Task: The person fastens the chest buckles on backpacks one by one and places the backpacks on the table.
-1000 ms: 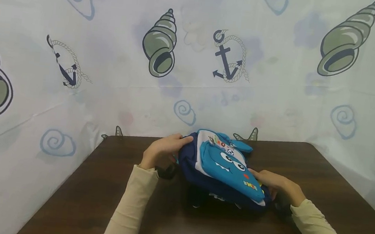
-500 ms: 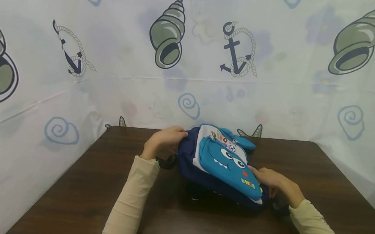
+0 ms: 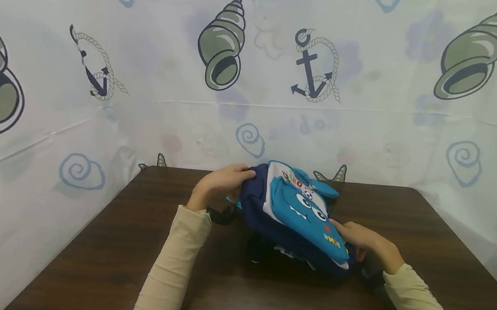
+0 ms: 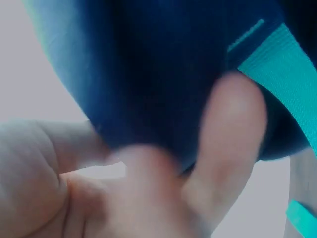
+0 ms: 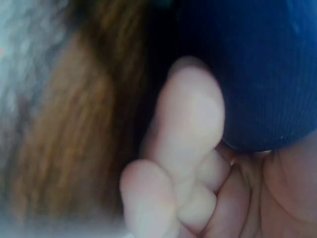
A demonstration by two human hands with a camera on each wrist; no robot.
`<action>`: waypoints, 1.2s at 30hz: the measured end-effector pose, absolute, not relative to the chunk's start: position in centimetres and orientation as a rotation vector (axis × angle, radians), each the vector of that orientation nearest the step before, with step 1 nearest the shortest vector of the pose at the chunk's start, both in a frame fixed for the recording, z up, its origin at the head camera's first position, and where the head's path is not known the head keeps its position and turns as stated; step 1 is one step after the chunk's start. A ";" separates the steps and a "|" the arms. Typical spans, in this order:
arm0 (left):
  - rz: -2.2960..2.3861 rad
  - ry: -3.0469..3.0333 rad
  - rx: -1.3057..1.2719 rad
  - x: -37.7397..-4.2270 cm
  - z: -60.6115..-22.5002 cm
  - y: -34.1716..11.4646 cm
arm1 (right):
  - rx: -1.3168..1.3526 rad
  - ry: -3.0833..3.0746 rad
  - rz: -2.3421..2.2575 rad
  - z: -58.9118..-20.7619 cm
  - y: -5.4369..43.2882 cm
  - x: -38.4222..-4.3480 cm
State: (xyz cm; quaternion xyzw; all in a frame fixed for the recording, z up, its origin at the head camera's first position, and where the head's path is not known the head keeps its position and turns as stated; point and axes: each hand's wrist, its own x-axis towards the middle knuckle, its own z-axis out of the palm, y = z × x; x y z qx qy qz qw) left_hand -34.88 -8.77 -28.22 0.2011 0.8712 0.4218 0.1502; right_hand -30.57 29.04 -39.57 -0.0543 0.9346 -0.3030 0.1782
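A small blue backpack [image 3: 301, 211] with a cartoon face on its front pocket is tilted on the table, its left end raised. My left hand [image 3: 222, 185] grips that raised end, thumb on top and the other fingers underneath. In the left wrist view those fingers [image 4: 233, 124] curl against the navy fabric beside a turquoise strap [image 4: 285, 74]. At the lower right end, my right hand [image 3: 367, 240] holds the bag's corner. The right wrist view shows its curled fingers [image 5: 190, 114] below the navy side. The bag's underside is mostly hidden.
The dark wooden table [image 3: 128, 263] extends around the bag on all sides. Behind it hangs a white cloth [image 3: 160, 39] printed with shells and anchors. A black band [image 3: 220, 215] shows at the left wrist.
The head view has shifted slightly since one second ago. Over the last half second the left hand and the bag's left end have risen a little, while the right hand stays put.
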 end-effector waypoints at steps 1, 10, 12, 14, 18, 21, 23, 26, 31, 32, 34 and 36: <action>1.222 2.486 0.596 -34.9 -28.1 -8.9 | -0.158 2.640 -0.859 -39.6 29.1 -30.7; 1.359 2.375 0.670 -34.9 -27.9 -8.7 | -0.172 2.605 -0.863 -39.6 29.3 -31.0; 1.383 2.354 0.659 -34.8 -28.0 -8.7 | -0.177 2.596 -0.867 -39.7 29.4 -31.0; 1.402 2.335 0.660 -34.9 -28.0 -8.6 | -0.166 2.586 -0.879 -39.7 29.4 -31.1; 1.459 2.298 0.679 -34.9 -28.0 -8.4 | -0.171 2.573 -0.890 -39.6 29.5 -31.1; 1.533 2.254 0.681 -34.8 -27.9 -8.2 | -0.175 2.567 -0.901 -39.6 29.6 -31.1; 1.582 2.223 0.678 -34.7 -27.9 -8.1 | -0.178 2.562 -0.907 -39.6 29.7 -31.2; 1.631 2.203 0.670 -34.7 -27.9 -8.0 | -0.186 2.553 -0.917 -39.6 29.7 -31.2; 1.676 2.215 0.616 -34.6 -28.0 -7.7 | -0.189 2.538 -0.930 -39.6 29.7 -31.3; 1.682 2.221 0.600 -34.6 -28.0 -7.6 | -0.189 2.537 -0.933 -39.6 29.7 -31.3; 1.700 2.221 0.572 -34.6 -28.0 -7.4 | -0.188 2.535 -0.937 -39.6 29.7 -31.3; 1.706 2.234 0.557 -34.6 -27.9 -7.2 | -0.188 2.535 -0.942 -39.7 29.8 -31.3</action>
